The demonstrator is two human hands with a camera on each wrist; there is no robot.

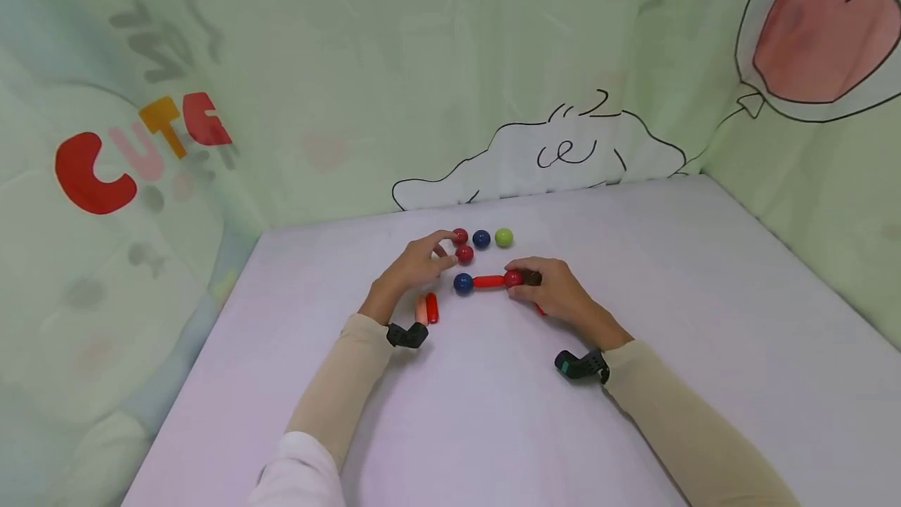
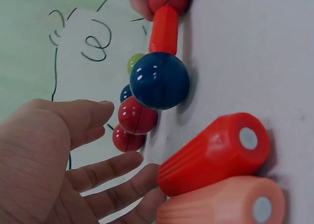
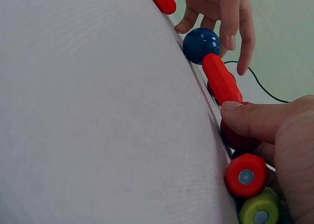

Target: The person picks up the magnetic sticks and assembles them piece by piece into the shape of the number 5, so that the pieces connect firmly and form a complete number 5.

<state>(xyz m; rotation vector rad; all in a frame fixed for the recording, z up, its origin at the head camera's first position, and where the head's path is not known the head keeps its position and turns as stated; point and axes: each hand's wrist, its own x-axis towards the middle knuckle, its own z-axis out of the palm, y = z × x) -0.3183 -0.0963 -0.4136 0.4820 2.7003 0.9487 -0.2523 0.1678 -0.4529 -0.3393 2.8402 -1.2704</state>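
Head view shows the right hand (image 1: 556, 286) pinching a glossy red ball (image 1: 513, 278); a red plastic-looking rod (image 1: 489, 282) links it to a glossy blue ball (image 1: 463, 283) near the left hand (image 1: 421, 260). That hand, fingers spread and grasping nothing, is at two loose red balls (image 1: 464, 254); contact I cannot tell. Beyond both hands sit a navy ball (image 1: 482, 239) and a lime-green ball (image 1: 504, 238). Beside the left wrist lie a ribbed red rod (image 1: 432, 308) and a salmon-pink rod (image 1: 421, 309), side by side.
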